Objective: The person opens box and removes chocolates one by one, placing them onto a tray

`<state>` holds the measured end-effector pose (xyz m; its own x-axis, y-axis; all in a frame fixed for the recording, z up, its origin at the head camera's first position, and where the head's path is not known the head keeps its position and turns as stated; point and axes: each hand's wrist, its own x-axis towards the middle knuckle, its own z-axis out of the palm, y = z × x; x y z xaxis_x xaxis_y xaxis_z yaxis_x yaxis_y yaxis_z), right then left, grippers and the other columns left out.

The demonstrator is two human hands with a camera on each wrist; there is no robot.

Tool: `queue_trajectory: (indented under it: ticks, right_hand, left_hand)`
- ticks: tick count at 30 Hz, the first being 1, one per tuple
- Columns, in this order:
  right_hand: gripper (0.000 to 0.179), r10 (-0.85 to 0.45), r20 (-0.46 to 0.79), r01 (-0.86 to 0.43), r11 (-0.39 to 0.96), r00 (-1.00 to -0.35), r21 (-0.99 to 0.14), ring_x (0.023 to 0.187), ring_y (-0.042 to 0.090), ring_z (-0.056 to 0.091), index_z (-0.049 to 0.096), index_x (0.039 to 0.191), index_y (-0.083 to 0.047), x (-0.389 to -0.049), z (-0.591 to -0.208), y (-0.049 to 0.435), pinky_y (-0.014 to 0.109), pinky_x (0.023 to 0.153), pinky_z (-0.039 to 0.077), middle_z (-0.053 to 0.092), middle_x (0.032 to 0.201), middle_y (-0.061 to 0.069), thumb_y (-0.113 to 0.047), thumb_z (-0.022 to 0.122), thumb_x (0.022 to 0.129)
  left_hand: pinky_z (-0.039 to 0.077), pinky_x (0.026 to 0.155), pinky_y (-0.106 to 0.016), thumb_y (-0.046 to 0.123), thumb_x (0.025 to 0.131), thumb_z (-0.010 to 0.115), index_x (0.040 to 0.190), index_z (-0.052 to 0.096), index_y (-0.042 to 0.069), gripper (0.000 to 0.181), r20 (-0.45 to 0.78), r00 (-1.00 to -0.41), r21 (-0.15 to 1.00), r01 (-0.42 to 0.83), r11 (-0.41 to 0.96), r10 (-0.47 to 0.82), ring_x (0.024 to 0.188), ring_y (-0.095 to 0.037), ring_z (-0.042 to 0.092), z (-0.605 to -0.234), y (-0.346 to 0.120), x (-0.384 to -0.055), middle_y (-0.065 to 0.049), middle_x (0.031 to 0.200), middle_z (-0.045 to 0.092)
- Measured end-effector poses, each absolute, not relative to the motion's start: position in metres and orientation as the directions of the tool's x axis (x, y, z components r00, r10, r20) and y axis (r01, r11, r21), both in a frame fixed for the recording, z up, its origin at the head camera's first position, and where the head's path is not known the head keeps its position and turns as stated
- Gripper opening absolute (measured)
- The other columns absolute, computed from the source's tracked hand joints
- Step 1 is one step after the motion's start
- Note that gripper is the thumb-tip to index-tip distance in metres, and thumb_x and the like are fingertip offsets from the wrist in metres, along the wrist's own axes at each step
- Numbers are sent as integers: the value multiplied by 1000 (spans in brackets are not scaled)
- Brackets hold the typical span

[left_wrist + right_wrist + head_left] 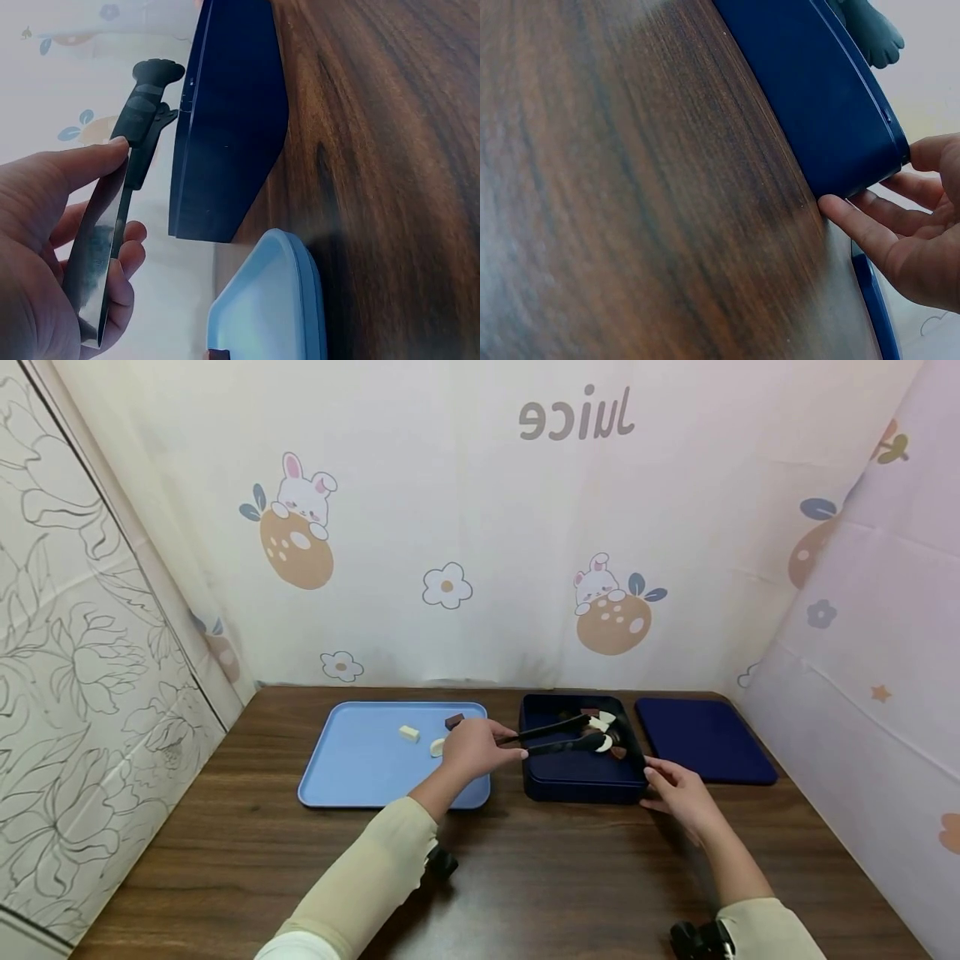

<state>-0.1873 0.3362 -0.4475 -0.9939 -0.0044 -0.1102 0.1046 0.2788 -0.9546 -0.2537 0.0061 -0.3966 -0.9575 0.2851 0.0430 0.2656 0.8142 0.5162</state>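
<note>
My left hand [480, 747] holds a pair of tongs [101, 225] with a shiny metal body and black tips. The thumb lies on one arm and curled fingers on the other. Over the dark blue box [558, 789], the tongs' two tips stand apart among several white and brown pieces [617, 752] in its right part. My right hand [686, 802] touches the box's right side near the front corner, its fingers fairly straight; the right wrist view shows fingertips [831, 205] at the lower edge and rim.
A light blue tray [352, 768] lies to the left, bearing a cream block [408, 733], a rounded white piece [437, 747] and a dark brown block [453, 721]. Right of the box lies a flat dark blue lid [705, 739]. Behind the wooden table [540, 877] hangs a printed curtain [465, 510].
</note>
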Motion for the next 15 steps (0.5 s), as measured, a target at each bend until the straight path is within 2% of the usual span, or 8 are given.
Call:
queue_trajectory:
  ticks: [2,4,8,11,15]
  right_hand:
    - [53,-4,-108,103,279,-994,-955,105,8,55,27,147,12,-188,-448,336,38,83,54,32,143,36,-19,42,106]
    - [53,-3,-107,102,281,-994,-954,106,9,55,27,147,13,-188,-448,336,38,83,54,32,143,36,-19,42,106]
    - [54,-5,-108,102,291,-994,-951,113,18,54,27,147,13,-187,-447,337,38,84,54,32,144,36,-20,41,107]
    - [54,-7,-108,101,297,-994,-949,118,25,51,27,147,13,-187,-447,337,37,84,54,31,144,36,-20,41,107]
    - [54,-20,-101,90,303,-995,-949,121,28,49,26,148,13,-188,-448,338,36,84,54,30,145,37,-21,40,107]
  left_hand:
    - [40,46,-25,57,80,73,115,74,31,43,33,-959,502,259,825,281,64,-6,57,-396,9,-255,11,83,71]
    - [34,42,-25,58,80,73,116,73,32,44,22,-960,482,253,839,278,53,-6,50,-396,12,-257,9,70,67]
    - [25,40,-27,59,80,72,117,73,34,45,2,-962,447,245,860,273,42,-10,37,-394,19,-260,5,54,59]
    - [30,39,-27,59,79,73,116,73,34,45,-6,-965,436,234,869,263,45,-8,44,-393,24,-261,11,65,66]
    - [39,41,-28,58,78,75,113,75,32,44,-18,-966,417,227,880,257,53,-7,53,-392,31,-260,14,84,72]
